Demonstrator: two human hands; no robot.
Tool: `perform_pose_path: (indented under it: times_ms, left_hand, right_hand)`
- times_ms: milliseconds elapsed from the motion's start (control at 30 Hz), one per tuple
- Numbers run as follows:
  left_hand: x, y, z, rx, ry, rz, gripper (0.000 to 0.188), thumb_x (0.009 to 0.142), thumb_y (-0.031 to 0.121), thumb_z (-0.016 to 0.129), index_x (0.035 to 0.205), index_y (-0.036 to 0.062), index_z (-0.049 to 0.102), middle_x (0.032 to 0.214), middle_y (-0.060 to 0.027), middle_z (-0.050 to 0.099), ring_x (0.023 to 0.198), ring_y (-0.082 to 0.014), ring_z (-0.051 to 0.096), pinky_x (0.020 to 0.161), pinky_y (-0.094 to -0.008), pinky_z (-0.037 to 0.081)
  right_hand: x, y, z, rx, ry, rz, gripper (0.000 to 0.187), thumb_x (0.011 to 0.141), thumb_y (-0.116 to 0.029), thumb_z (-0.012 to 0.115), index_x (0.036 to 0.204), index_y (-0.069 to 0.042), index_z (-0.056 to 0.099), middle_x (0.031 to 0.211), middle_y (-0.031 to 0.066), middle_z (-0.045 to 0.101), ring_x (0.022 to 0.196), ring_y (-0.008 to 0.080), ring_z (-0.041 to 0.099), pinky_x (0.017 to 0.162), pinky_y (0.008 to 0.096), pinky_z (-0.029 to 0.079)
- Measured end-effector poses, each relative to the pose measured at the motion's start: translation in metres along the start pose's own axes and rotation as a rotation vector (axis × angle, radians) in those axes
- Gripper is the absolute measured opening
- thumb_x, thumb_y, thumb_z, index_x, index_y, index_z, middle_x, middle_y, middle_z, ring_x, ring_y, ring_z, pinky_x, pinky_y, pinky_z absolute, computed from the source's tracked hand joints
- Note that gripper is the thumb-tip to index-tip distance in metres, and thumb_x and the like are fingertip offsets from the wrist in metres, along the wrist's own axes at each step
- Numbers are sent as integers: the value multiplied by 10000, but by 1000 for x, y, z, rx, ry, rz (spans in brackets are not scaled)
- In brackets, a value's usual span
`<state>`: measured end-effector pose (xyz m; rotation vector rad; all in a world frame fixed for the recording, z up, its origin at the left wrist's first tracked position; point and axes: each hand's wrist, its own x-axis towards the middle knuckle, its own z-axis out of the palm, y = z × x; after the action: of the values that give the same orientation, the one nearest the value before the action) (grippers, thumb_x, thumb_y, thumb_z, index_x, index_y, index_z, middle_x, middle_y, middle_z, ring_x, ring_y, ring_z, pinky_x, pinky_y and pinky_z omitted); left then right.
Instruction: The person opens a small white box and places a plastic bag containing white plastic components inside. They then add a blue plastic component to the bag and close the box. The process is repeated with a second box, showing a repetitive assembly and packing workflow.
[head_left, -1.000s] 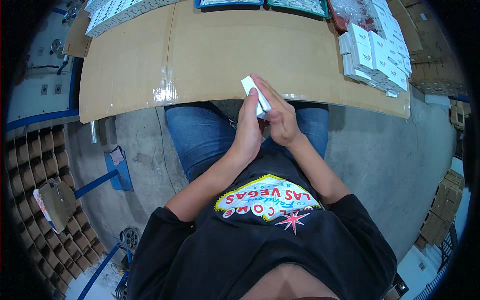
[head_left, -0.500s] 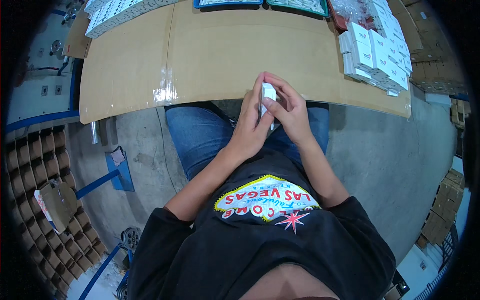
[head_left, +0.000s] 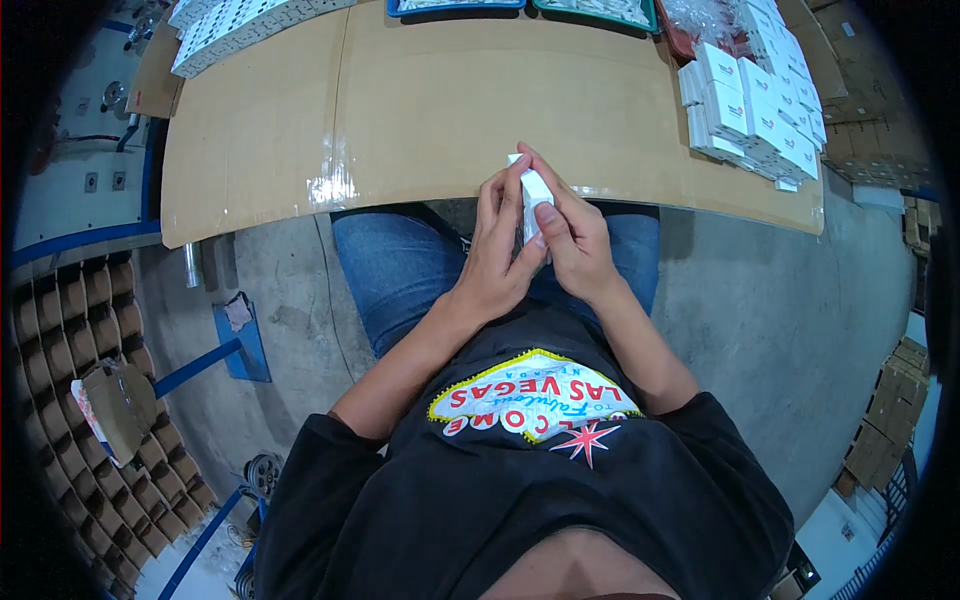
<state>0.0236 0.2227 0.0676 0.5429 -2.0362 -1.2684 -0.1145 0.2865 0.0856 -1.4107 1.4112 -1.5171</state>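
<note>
Between my two hands, just over the table's near edge, is a small white box [head_left: 537, 192]. My left hand [head_left: 497, 240] closes on its left side, fingers along the far end and thumb near the lower part. My right hand [head_left: 580, 242] grips the right side, its thumb pressed on the face toward me. The box stands tilted, and its lower part and far side are largely covered by my fingers. Whether its end flap is closed, I cannot tell.
The brown cardboard-topped table [head_left: 480, 100] spreads ahead. White boxes [head_left: 745, 110] are stacked at its right, beside a red tray [head_left: 682, 40] of clear plastic. Blue [head_left: 455, 14] and green [head_left: 600, 22] trays stand at the back. Speckled white cartons [head_left: 250, 32] lie far left; a cardboard divider grid [head_left: 75, 330] is at left.
The box has tilted and more of its white end shows between my hands. My right fingers have straightened along it, while the left fingers have curled more.
</note>
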Motion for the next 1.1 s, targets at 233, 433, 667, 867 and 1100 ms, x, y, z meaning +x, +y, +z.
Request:
perform_pose_path:
  times_ms: [233,433,667,867,1100]
  left_hand:
    - [0,3,2,13,25,15,821,984,400,545,1577,-36,184,1449,-289,323,1359,-420,364,1145,-468,315]
    - [-1,10,-1,2,29,-1,815,970,339,576,1581,-31,185,1453,-276,312,1359,-410,363,1133,-457,331]
    - [4,9,-3,66,73,49,824,915,296,636,1577,4,242,1478,-278,303,1348,-436,395,1122,-477,356]
    - [8,1,-8,153,49,194,892,865,344,673,1564,-10,246,1510,-313,313,1387,-468,375,1147,-505,331]
    - [9,-8,2,53,229,112,1295,769,909,482,1538,-100,221,1428,-293,420,1314,-416,456,1113,-481,361]
  right_hand:
    - [0,-6,2,-10,6,-20,483,1062,-157,476,1468,99,426,1544,258,436,1412,327,472,1141,376,373]
    - [-2,-8,4,34,13,-21,506,1086,-236,427,1476,86,425,1547,254,433,1412,332,472,1144,375,367]
    - [2,-13,9,318,62,2,619,1093,-402,425,1508,57,403,1548,187,437,1422,260,437,1159,363,336]
    - [1,-14,-1,511,54,505,571,1061,-336,549,1500,16,448,1407,88,563,1290,150,503,1091,305,381]
    - [3,-35,23,652,134,569,512,1031,-212,605,1476,10,482,1349,75,600,1250,123,520,1037,279,421]
